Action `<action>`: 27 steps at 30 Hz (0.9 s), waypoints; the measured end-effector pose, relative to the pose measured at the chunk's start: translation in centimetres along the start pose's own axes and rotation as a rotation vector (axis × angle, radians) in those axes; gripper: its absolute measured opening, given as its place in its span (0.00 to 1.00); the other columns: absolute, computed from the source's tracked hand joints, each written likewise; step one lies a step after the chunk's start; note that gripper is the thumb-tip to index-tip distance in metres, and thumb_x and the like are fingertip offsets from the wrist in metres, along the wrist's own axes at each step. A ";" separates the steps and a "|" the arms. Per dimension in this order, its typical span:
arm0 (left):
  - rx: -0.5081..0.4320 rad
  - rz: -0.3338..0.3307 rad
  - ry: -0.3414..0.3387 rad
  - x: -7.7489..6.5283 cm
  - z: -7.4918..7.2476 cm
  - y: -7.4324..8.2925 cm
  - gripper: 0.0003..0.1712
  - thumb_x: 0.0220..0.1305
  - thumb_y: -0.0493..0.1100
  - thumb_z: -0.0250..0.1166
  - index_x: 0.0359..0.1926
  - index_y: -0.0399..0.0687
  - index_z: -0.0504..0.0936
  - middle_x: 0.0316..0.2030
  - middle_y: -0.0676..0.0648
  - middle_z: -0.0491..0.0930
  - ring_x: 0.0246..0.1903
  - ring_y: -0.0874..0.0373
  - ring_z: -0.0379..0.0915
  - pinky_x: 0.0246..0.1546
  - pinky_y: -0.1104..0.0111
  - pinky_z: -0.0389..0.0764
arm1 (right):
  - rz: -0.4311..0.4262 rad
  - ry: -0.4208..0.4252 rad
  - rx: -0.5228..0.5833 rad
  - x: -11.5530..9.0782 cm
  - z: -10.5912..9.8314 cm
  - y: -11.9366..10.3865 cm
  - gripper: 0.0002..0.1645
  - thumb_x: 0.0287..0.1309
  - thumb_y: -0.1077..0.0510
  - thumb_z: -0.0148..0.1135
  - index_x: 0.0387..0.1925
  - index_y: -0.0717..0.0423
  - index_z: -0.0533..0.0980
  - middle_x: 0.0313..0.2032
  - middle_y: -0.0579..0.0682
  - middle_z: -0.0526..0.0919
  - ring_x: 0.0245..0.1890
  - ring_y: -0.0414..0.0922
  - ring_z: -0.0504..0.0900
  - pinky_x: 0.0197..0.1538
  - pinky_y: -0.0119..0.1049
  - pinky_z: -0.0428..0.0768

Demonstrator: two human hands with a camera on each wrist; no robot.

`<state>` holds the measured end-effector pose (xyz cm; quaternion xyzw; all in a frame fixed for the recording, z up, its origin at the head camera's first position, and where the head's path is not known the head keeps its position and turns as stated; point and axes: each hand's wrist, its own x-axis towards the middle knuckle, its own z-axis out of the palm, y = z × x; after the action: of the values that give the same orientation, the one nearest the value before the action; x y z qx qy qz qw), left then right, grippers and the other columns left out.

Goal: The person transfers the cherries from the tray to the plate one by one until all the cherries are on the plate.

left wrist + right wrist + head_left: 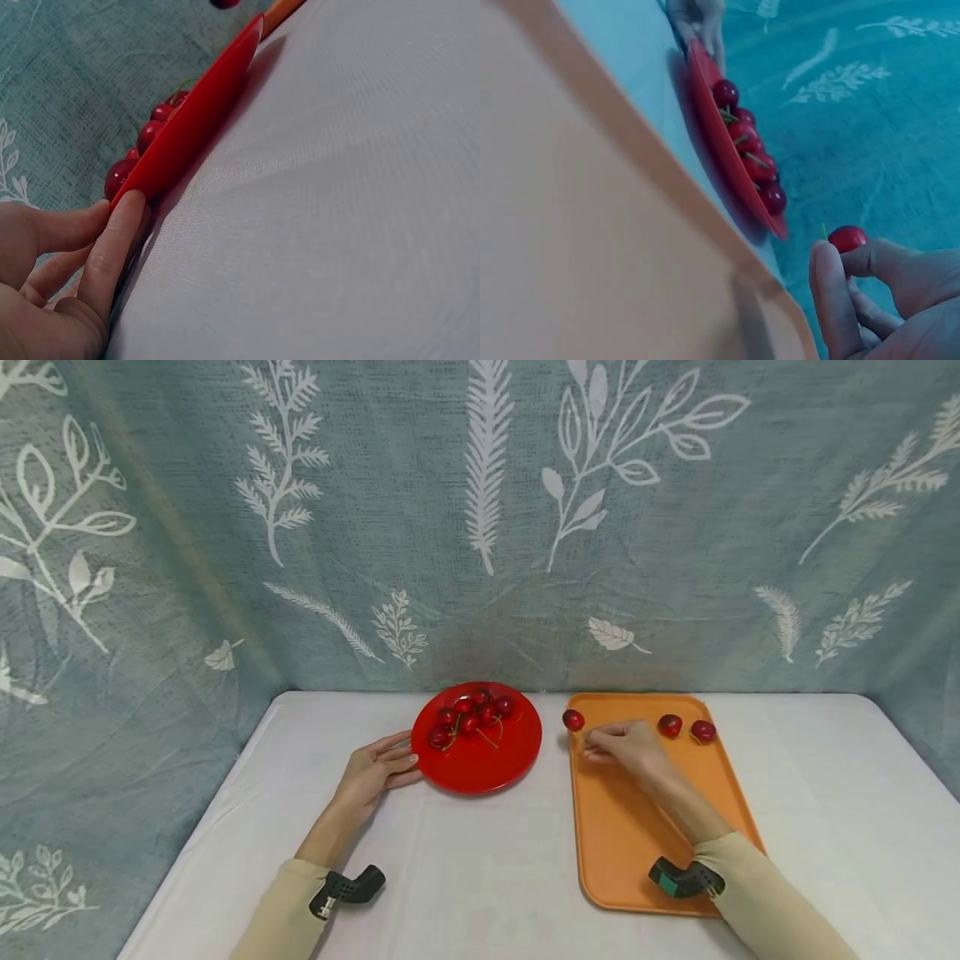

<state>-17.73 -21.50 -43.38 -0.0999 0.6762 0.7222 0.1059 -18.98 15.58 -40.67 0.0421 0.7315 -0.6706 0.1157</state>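
Observation:
My left hand (375,770) holds the left rim of a round red plate (480,772), with its thumb and fingers at the edge. Several dark red cherries (468,724), some with green stems, are piled toward the back of that plate. Between its thumb and fingertips, my right hand (632,747) pinches a single cherry (847,238) by the stem. That cherry is held up over the tray's back left edge in the head view. Two more cherries (670,725) lie at the far end of the orange tray (622,860), behind the right hand.
A white cloth (480,877) covers the table under plate and tray. Behind and at both sides hangs a blue-green curtain (420,510) with white leaf prints. Each wrist wears a black camera mount (348,889). The right forearm crosses over the tray.

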 end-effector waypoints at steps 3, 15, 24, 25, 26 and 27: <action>-0.004 -0.002 0.004 0.2 0.3 0.0 0.31 0.67 0.28 0.59 0.70 0.33 0.63 0.55 0.35 0.77 0.39 0.58 0.84 0.43 0.65 0.85 | 0.007 -0.001 0.020 0.5 1.0 0.4 0.18 0.65 0.68 0.57 0.49 0.83 0.74 0.31 0.55 0.86 0.25 0.36 0.85 0.37 0.31 0.86; 0.000 0.002 0.002 0.2 0.3 -0.3 0.31 0.67 0.28 0.58 0.70 0.33 0.63 0.54 0.36 0.78 0.39 0.59 0.84 0.43 0.65 0.85 | -0.061 0.030 -0.048 2.6 4.6 -0.4 0.14 0.60 0.67 0.62 0.40 0.80 0.80 0.25 0.57 0.86 0.21 0.37 0.84 0.32 0.30 0.86; -0.011 0.004 -0.007 0.3 0.1 -0.3 0.31 0.67 0.28 0.58 0.70 0.33 0.63 0.54 0.37 0.78 0.38 0.59 0.84 0.43 0.65 0.85 | -0.107 0.053 -0.168 3.4 7.2 -0.8 0.10 0.57 0.68 0.63 0.35 0.77 0.82 0.24 0.60 0.86 0.17 0.38 0.83 0.26 0.30 0.85; -0.012 0.003 -0.007 0.3 0.1 -0.3 0.31 0.67 0.28 0.58 0.70 0.33 0.63 0.53 0.38 0.78 0.38 0.59 0.84 0.43 0.65 0.85 | -0.121 0.060 -0.210 3.5 7.4 -0.9 0.10 0.56 0.68 0.64 0.34 0.76 0.83 0.24 0.60 0.86 0.17 0.39 0.83 0.26 0.30 0.85; -0.011 0.003 -0.007 0.3 0.1 -0.3 0.31 0.67 0.28 0.58 0.70 0.33 0.63 0.53 0.37 0.78 0.38 0.59 0.84 0.43 0.65 0.85 | -0.143 0.070 -0.261 3.6 7.6 -0.8 0.09 0.56 0.67 0.64 0.33 0.75 0.84 0.23 0.60 0.86 0.17 0.40 0.84 0.26 0.30 0.85; -0.007 0.001 -0.005 0.3 0.1 -0.3 0.31 0.67 0.28 0.58 0.70 0.33 0.63 0.54 0.37 0.78 0.38 0.59 0.84 0.43 0.65 0.85 | -0.160 0.080 -0.304 3.8 7.7 -0.8 0.09 0.56 0.67 0.65 0.31 0.74 0.84 0.22 0.60 0.86 0.17 0.41 0.84 0.25 0.30 0.85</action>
<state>-17.95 -21.36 -43.79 -0.0981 0.6733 0.7249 0.1071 -21.93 7.48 -41.33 -0.0077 0.8296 -0.5570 0.0381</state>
